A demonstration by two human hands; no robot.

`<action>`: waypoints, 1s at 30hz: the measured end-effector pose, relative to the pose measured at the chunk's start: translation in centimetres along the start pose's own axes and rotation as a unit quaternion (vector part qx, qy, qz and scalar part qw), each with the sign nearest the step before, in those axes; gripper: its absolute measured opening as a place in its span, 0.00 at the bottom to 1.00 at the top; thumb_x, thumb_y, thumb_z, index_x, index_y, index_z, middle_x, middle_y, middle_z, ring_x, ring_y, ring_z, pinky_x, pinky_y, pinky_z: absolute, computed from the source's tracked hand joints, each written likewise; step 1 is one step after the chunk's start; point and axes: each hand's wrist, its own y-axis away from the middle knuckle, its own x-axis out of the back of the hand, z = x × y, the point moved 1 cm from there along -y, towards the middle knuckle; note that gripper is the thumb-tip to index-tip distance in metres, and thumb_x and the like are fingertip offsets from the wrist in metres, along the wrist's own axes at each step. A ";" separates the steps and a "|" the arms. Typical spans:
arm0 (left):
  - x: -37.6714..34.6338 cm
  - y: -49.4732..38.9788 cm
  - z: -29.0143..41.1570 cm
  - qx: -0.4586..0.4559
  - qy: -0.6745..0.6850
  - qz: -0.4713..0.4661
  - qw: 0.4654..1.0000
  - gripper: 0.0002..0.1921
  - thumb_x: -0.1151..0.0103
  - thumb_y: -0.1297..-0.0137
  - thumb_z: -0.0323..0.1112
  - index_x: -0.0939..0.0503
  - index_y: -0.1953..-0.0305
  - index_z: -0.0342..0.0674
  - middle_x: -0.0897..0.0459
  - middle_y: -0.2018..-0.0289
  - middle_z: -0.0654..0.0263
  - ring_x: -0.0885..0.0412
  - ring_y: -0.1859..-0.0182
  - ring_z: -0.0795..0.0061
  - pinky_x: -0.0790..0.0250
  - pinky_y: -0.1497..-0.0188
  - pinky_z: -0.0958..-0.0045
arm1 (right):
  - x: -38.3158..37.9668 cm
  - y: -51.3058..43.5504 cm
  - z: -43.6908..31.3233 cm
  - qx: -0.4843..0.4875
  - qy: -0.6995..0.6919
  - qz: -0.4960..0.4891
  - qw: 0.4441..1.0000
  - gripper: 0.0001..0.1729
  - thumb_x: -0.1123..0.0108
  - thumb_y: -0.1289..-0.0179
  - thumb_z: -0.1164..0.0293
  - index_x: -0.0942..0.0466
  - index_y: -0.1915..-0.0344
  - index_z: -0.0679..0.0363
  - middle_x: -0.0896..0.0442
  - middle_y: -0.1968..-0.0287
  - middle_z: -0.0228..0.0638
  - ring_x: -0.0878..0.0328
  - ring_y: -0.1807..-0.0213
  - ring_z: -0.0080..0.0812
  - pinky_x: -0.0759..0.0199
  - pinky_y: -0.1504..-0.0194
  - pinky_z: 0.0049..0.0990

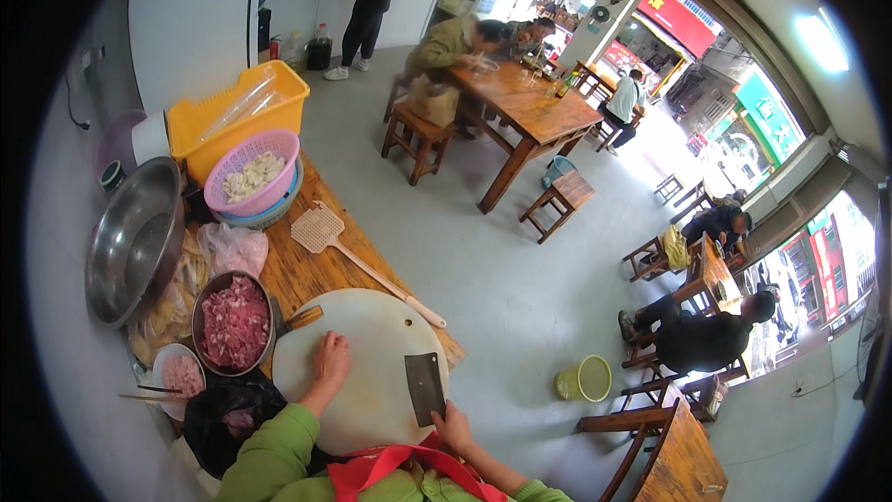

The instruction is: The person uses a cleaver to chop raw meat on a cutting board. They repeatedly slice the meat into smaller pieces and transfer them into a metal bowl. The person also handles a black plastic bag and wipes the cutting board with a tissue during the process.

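A round, pale cutting board (376,397) lies before me on the wooden table. My right hand (455,425) grips a cleaver (424,387), its dark broad blade flat over the board's right side. On the left part of the board rests my left hand (332,362), fingers curled; whether they hold anything is hidden. Just beyond it a wooden handle (304,318) of another tool juts over the board's edge. A metal bowl of chopped raw meat (235,324) stands left of the board. Beside that are a white bowl of minced meat (182,375) with chopsticks and a black plastic bag (230,418).
A fly swatter (376,268) lies along the table's right edge. Farther back are a pink colander (223,171) of dumplings, a yellow crate (202,125) and a large steel basin (132,244). Several people sit at dining tables (523,101); a green wastebasket (584,380) stands on the floor.
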 end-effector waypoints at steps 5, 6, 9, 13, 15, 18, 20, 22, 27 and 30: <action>-0.3 0.3 -2.4 -0.010 -0.025 0.026 0.999 0.03 0.43 0.41 0.30 0.24 0.65 0.44 0.26 0.61 0.60 0.25 0.54 0.57 0.28 0.54 0.55 | -0.2 0.0 0.2 -0.001 0.013 -0.002 1.000 0.22 0.40 0.34 0.59 0.29 0.55 0.68 0.18 0.65 0.61 0.21 0.60 0.64 0.27 0.59 0.53; -1.0 0.4 -2.7 -0.006 -0.036 0.014 0.999 0.04 0.41 0.42 0.29 0.24 0.66 0.44 0.26 0.61 0.59 0.25 0.56 0.56 0.27 0.55 0.56 | -0.3 0.0 0.3 -0.002 0.014 0.001 1.000 0.22 0.40 0.34 0.58 0.29 0.55 0.68 0.19 0.65 0.62 0.21 0.60 0.64 0.27 0.59 0.53; -3.1 0.6 -3.3 0.007 -0.037 -0.009 0.999 0.07 0.37 0.47 0.27 0.24 0.69 0.44 0.25 0.64 0.57 0.24 0.63 0.54 0.27 0.58 0.56 | -0.6 0.1 0.4 -0.001 0.015 0.009 1.000 0.22 0.40 0.35 0.58 0.29 0.55 0.67 0.19 0.65 0.62 0.22 0.60 0.65 0.27 0.59 0.53; -3.0 2.3 -2.4 -0.021 0.078 -0.004 0.997 0.06 0.38 0.48 0.27 0.26 0.75 0.42 0.23 0.74 0.58 0.24 0.70 0.54 0.30 0.66 0.54 | -1.3 0.0 1.1 0.003 0.024 0.027 0.999 0.22 0.40 0.35 0.58 0.30 0.56 0.67 0.19 0.65 0.62 0.22 0.60 0.65 0.28 0.60 0.53; -1.0 2.9 -1.3 0.009 0.110 -0.011 0.994 0.08 0.39 0.47 0.29 0.28 0.78 0.41 0.25 0.79 0.59 0.24 0.71 0.55 0.32 0.69 0.54 | -1.6 -0.1 1.7 0.011 0.045 0.020 0.999 0.22 0.39 0.35 0.59 0.29 0.55 0.68 0.19 0.64 0.61 0.22 0.61 0.65 0.28 0.60 0.52; 4.5 1.5 0.3 0.082 0.149 0.024 0.985 0.11 0.35 0.46 0.32 0.28 0.78 0.42 0.26 0.81 0.62 0.25 0.73 0.59 0.35 0.72 0.60 | -1.9 -0.5 2.7 0.035 0.010 0.032 0.999 0.21 0.39 0.36 0.61 0.28 0.55 0.68 0.18 0.64 0.59 0.20 0.63 0.62 0.27 0.60 0.49; 9.6 0.6 0.8 0.061 0.220 0.148 0.962 0.11 0.31 0.46 0.37 0.24 0.72 0.42 0.24 0.76 0.65 0.24 0.71 0.66 0.32 0.68 0.63 | -2.0 -0.6 3.4 0.037 0.020 0.025 0.999 0.18 0.40 0.35 0.64 0.27 0.55 0.69 0.18 0.65 0.56 0.19 0.64 0.56 0.26 0.60 0.46; 14.8 -0.6 0.5 0.053 0.231 0.227 0.945 0.10 0.31 0.45 0.33 0.22 0.67 0.40 0.24 0.72 0.64 0.22 0.67 0.65 0.29 0.65 0.66 | -2.1 -0.8 3.7 0.057 -0.012 0.028 0.998 0.19 0.40 0.35 0.66 0.26 0.54 0.72 0.18 0.64 0.58 0.19 0.62 0.58 0.26 0.59 0.47; 22.2 -3.1 -3.3 0.012 -0.065 0.420 0.905 0.05 0.46 0.34 0.32 0.24 0.62 0.37 0.24 0.58 0.52 0.24 0.57 0.51 0.32 0.49 0.55 | -2.3 -0.7 3.5 -0.038 -0.077 -0.017 0.996 0.17 0.41 0.33 0.69 0.27 0.51 0.69 0.17 0.67 0.50 0.19 0.68 0.41 0.24 0.63 0.41; 21.2 -3.2 -9.2 0.045 0.011 0.287 0.957 0.10 0.50 0.30 0.35 0.25 0.68 0.38 0.22 0.75 0.55 0.24 0.72 0.54 0.33 0.72 0.55 | -2.2 0.2 2.5 -0.004 0.095 0.008 0.995 0.25 0.42 0.34 0.59 0.29 0.46 0.67 0.18 0.66 0.58 0.19 0.64 0.59 0.24 0.62 0.50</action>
